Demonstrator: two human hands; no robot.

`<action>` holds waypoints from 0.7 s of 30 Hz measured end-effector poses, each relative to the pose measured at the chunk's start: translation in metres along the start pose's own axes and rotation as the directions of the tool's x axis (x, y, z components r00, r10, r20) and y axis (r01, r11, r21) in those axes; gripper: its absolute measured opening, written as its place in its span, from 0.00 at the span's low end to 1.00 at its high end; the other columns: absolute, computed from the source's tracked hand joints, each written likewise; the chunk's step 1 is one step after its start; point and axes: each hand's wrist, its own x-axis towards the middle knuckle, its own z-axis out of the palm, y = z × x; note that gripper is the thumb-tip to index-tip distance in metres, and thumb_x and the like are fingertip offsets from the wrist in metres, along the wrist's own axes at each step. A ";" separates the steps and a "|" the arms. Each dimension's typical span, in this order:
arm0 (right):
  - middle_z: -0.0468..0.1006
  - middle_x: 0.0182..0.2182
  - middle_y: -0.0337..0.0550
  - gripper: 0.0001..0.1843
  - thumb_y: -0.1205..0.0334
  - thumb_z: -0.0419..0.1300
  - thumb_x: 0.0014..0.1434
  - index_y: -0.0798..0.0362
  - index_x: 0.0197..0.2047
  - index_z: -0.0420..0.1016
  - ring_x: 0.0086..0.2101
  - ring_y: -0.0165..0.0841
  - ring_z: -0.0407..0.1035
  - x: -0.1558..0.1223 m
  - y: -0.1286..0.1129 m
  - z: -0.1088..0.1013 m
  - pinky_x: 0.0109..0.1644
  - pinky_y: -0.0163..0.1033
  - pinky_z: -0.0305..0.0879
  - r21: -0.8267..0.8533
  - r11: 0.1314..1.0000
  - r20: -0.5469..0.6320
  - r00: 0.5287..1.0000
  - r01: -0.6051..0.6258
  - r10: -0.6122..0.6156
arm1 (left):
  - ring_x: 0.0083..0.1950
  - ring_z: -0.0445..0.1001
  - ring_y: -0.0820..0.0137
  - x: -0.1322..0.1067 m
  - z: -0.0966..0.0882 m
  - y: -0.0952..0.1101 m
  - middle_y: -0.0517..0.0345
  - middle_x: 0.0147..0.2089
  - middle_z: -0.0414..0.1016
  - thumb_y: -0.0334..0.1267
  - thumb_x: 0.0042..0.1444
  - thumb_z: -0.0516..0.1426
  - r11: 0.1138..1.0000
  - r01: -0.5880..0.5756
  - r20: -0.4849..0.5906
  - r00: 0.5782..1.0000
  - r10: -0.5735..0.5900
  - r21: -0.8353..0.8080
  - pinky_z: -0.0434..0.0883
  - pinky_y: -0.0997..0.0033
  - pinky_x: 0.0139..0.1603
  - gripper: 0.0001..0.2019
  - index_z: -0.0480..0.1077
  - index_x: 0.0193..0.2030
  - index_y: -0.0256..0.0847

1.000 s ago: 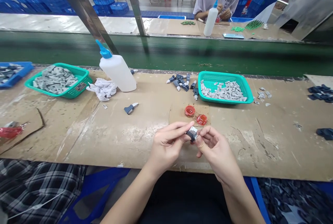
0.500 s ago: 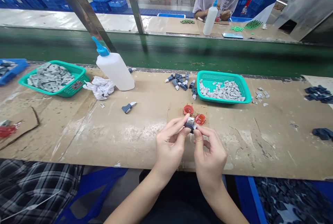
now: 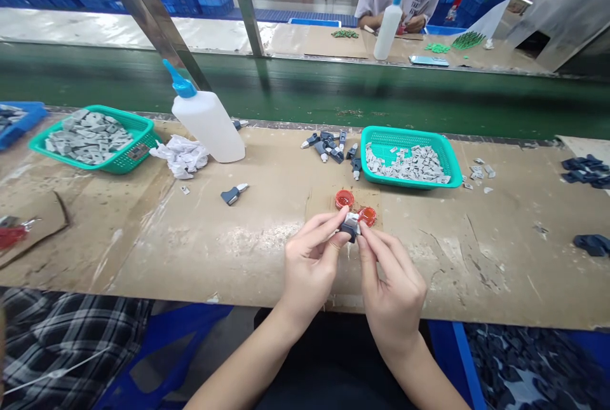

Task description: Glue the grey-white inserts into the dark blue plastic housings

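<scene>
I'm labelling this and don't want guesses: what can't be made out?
In the head view:
Held part: partly hidden by left hand and right hand.
Blue tray: cut off by the left edge.
Dark pieces, lower right: blurred, cut by the bottom edge.
Co-worker's hands: too small, partly behind a bottle.

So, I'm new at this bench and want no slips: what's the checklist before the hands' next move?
1. Left hand gripping the part: ok.
2. Right hand at the part's light end: ok.
3. Light end's fit: cannot tell; fingers partly cover it.
4. Bottle standing: ok.
5. Fingers clear of the red cups: cannot tell; they overlap in view.
6. All light pieces in the right basket: not ok; some lie beside it.
</scene>
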 end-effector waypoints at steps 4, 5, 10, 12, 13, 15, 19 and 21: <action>0.78 0.43 0.49 0.20 0.72 0.57 0.62 0.49 0.55 0.75 0.43 0.40 0.73 0.003 0.001 -0.004 0.49 0.45 0.71 0.019 1.000 0.052 0.999 -0.015 0.014 | 0.47 0.76 0.67 0.001 0.000 -0.002 0.54 0.47 0.78 0.29 0.56 0.60 0.999 0.034 -0.002 0.999 -0.034 -0.038 0.76 0.71 0.45 0.17 0.76 0.51 0.48; 0.78 0.42 0.49 0.19 0.71 0.56 0.62 0.49 0.54 0.76 0.43 0.40 0.74 0.004 0.002 -0.006 0.49 0.45 0.71 0.042 0.998 0.068 0.997 -0.036 0.033 | 0.47 0.76 0.67 0.002 -0.001 -0.002 0.54 0.47 0.78 0.29 0.55 0.60 0.998 0.051 0.000 0.999 -0.051 -0.048 0.77 0.70 0.45 0.17 0.76 0.51 0.48; 0.78 0.38 0.44 0.06 0.64 0.64 0.57 0.46 0.38 0.82 0.40 0.38 0.74 0.016 0.013 -0.016 0.40 0.42 0.75 0.340 0.850 0.245 0.910 -0.403 0.334 | 0.47 0.77 0.64 0.003 -0.007 -0.005 0.51 0.45 0.80 0.30 0.54 0.61 0.985 0.146 0.117 0.984 -0.135 -0.090 0.76 0.65 0.48 0.14 0.78 0.48 0.45; 0.80 0.38 0.43 0.03 0.63 0.68 0.53 0.46 0.34 0.82 0.42 0.39 0.75 0.021 0.017 -0.019 0.39 0.41 0.76 0.452 0.705 0.380 0.833 -0.547 0.402 | 0.46 0.77 0.64 0.003 -0.009 -0.003 0.50 0.44 0.80 0.30 0.55 0.61 0.987 0.136 0.189 0.975 -0.118 -0.086 0.75 0.64 0.48 0.14 0.78 0.48 0.45; 0.81 0.38 0.42 0.04 0.63 0.70 0.51 0.46 0.33 0.82 0.43 0.39 0.74 0.022 0.019 -0.020 0.40 0.41 0.76 0.488 0.648 0.426 0.808 -0.585 0.408 | 0.45 0.77 0.64 0.004 -0.010 -0.001 0.50 0.44 0.80 0.30 0.55 0.61 0.990 0.122 0.214 0.971 -0.104 -0.074 0.76 0.65 0.47 0.14 0.78 0.48 0.45; 0.82 0.38 0.42 0.06 0.64 0.70 0.50 0.46 0.33 0.82 0.44 0.39 0.74 0.023 0.021 -0.020 0.43 0.42 0.75 0.541 0.579 0.459 0.791 -0.610 0.404 | 0.43 0.78 0.65 0.004 -0.012 0.002 0.50 0.43 0.80 0.29 0.55 0.60 0.995 0.093 0.242 0.967 -0.080 -0.042 0.76 0.67 0.44 0.15 0.77 0.49 0.45; 0.80 0.35 0.41 0.04 0.65 0.70 0.50 0.47 0.31 0.81 0.43 0.38 0.74 0.022 0.018 -0.013 0.46 0.43 0.73 0.626 0.498 0.454 0.799 -0.601 0.394 | 0.46 0.77 0.63 0.007 -0.014 0.005 0.48 0.45 0.80 0.31 0.56 0.60 0.994 0.103 0.268 0.959 -0.088 -0.042 0.76 0.67 0.47 0.15 0.77 0.50 0.43; 0.78 0.35 0.40 0.04 0.65 0.70 0.50 0.47 0.30 0.80 0.42 0.36 0.73 0.022 0.015 -0.008 0.45 0.42 0.73 0.640 0.495 0.422 0.807 -0.588 0.414 | 0.51 0.76 0.61 0.008 -0.014 0.005 0.46 0.50 0.78 0.32 0.57 0.59 0.982 0.157 0.304 0.945 -0.119 -0.103 0.74 0.64 0.51 0.16 0.75 0.53 0.43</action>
